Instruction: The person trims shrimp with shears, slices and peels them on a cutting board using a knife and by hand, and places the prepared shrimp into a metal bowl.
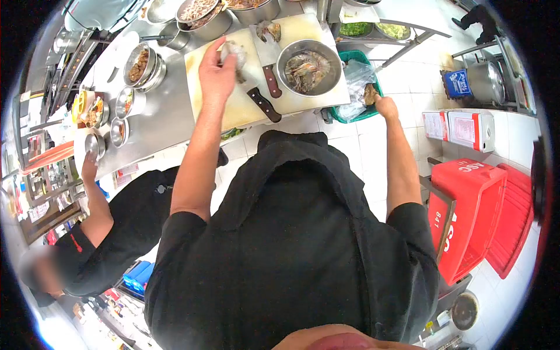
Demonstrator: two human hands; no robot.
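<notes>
Over the cutting board, my left hand has its fingers curled around a greyish-white piece of seafood, which may be crab. My right hand reaches over the rim of a green bin and grips a brown, shell-like piece. Clear plastic lines the bin. A steel bowl holds grey-brown shellfish. Between the bowl and my left hand lie a brown-handled knife and a black-handled cleaver or knife. Another shellfish piece rests farther back.
Several steel bowls of food stand on the steel counter to the left. A co-worker's hand touches a small bowl there. Red crates and boxes are on the right. Large pots sit behind the board.
</notes>
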